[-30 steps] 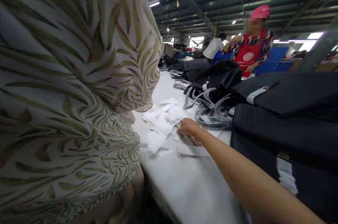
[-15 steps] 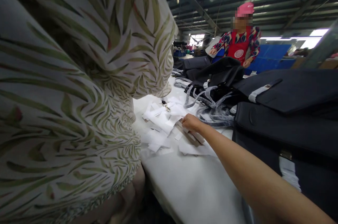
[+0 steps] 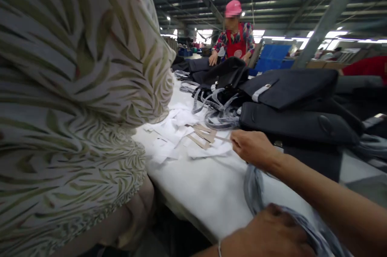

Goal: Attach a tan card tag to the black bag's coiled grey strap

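My right hand (image 3: 253, 147) is closed in a pinch on a thin, pale cardboard strip (image 3: 223, 139), held just right of the paper pile. Several tan cardboard pieces (image 3: 202, 135) lie among loose white paper sheets (image 3: 169, 136) on the white tabletop (image 3: 208, 186). Near the bottom edge, my left hand (image 3: 269, 235), with a band at its wrist, is curled over a plastic-wrapped strap (image 3: 254, 188); motion blurs its fingers. Beyond my right hand lies a dark bag (image 3: 293, 122) with a flap.
More dark bags (image 3: 290, 87) and plastic-wrapped handles (image 3: 222, 115) are heaped along the right and far side. A person in leaf-print clothing (image 3: 90, 99) stands close on the left. Across the table, a person in a red apron (image 3: 236, 45) has a hand on dark material.
My right hand has drawn back rightward from the paper pile with the strip. My left hand has come into view at the bottom. The view has shifted; the far co-worker's hand is lower.
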Tool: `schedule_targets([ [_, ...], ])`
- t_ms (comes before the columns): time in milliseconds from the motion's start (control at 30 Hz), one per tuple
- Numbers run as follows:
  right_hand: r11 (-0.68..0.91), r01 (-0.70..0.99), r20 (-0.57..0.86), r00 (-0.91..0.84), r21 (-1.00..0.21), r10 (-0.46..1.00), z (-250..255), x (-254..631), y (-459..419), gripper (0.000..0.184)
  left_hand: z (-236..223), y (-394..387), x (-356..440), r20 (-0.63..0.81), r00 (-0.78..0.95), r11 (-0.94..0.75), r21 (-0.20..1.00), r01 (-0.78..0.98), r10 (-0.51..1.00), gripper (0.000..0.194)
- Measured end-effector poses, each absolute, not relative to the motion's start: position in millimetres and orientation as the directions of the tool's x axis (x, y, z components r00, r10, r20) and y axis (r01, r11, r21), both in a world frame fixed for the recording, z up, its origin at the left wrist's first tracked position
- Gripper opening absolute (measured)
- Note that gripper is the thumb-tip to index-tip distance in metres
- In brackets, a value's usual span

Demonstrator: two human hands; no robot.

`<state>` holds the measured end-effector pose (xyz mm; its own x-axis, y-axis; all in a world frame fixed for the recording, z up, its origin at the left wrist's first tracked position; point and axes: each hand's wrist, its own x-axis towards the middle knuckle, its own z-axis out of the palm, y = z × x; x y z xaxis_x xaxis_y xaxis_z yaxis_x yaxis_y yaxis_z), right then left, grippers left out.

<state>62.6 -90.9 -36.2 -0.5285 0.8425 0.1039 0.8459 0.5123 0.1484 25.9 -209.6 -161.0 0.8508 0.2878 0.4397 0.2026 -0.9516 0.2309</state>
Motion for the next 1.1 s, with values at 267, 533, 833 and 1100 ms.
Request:
schedule_targets([
  [267, 0.110, 0.854, 0.513, -0.403, 0.509, 0.758, -94, 277, -291, 0.017, -146, -221, 21, 0.384, 0.844, -0.925, 0.215, 0.313, 0.375, 0.033],
  [533, -0.092, 0.991, 0.035, 0.089, 0.100, 0.995, -121, 306, -346, 0.028, -150, -223, 28, 0.371, 0.839, -0.914, 0.231, 0.333, 0.399, 0.037],
  [833, -0.192, 0.937, 0.009, 0.203, -0.292, 0.979, -127, 307, -290, 0.029, -148, -225, 32, 0.338, 0.840, -0.904, 0.201, 0.376, 0.425, 0.035],
  [1100, -0.152, 0.821, 0.108, 0.250, -0.550, 0.962, -128, 305, -296, 0.013, -143, -220, 38, 0.256, 0.746, -0.702, 0.609, 0.371, 0.615, 0.034],
])
